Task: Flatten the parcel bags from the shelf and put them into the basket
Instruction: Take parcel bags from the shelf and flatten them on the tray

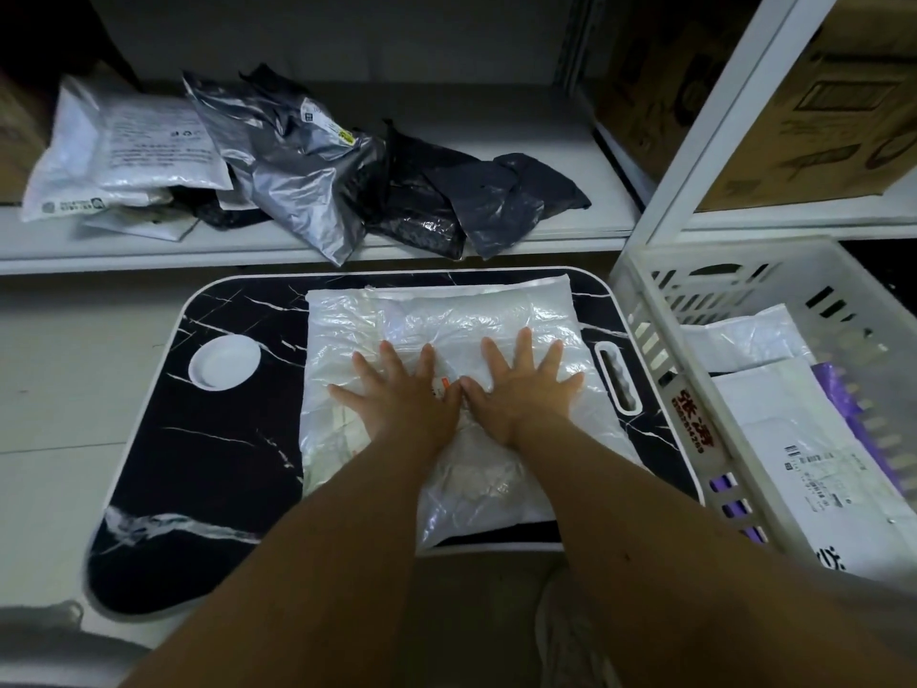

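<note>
Pressing down side by side, the left hand (397, 394) and right hand (521, 384) lie flat with fingers spread wide on a white parcel bag (446, 320), thumbs nearly touching. The bag rests on a black marbled counter (208, 464) with a white round dish (225, 362) set into its left part. Behind, on the shelf (546, 141), lie a white bag (119, 146), a silver bag (293, 176) and black bags (471, 196), crumpled together. At right, the white basket (660, 310) holds flat white parcel bags (794, 439).
</note>
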Motion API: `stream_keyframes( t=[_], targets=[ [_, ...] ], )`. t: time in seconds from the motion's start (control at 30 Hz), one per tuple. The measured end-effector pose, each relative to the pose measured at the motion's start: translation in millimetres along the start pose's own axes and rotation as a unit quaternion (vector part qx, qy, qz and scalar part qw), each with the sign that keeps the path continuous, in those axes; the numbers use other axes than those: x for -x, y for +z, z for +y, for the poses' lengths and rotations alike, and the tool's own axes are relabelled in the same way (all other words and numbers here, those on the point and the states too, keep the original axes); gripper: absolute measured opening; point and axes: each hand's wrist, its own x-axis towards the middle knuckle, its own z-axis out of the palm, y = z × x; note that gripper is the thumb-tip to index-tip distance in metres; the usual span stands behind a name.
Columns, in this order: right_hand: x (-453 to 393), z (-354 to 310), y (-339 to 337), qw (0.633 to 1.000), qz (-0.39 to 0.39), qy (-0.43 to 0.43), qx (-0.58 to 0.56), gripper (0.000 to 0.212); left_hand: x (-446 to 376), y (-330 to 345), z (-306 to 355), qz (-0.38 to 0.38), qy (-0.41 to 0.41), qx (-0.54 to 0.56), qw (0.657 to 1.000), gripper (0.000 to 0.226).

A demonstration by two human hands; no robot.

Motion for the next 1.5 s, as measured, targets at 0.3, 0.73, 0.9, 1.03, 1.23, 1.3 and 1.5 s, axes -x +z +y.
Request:
stream_keyframes(
  t=[0.3,0.73,0.9,1.03,1.23,1.3,1.5],
  targets=[
    [-3,1,-4,1.000,-0.029,0.003,-0.013,0.074,-3,1,-5,-0.018,0.022,0.020,0.999,0.072],
    [64,-15,-2,0.996,-0.027,0.066,-0.060,0.059,69,-15,12,-0.004,0.037,0.036,0.999,0.058],
    [95,-5,24,0.993,-0.051,0.074,-0.071,0.063,97,16,3,-0.051,-0.011,0.059,0.997,0.072],
    [97,1,32,0.995,-0.049,0.067,-0.060,0.067,96,21,-5,-0.072,-0.006,0.064,0.995,0.080],
    [93,-2,34,0.994,-0.061,0.069,-0.051,0.067,89,22,-6,-0.111,-0.011,0.056,0.992,0.083],
    [93,-2,32,0.994,-0.066,0.069,-0.050,0.068,88,23,-8,-0.114,-0.002,0.050,0.992,0.085],
    [91,-3,29,0.997,-0.042,0.062,-0.033,0.067,92,24,-16,-0.045,0.028,0.000,0.999,0.077]
  ],
)
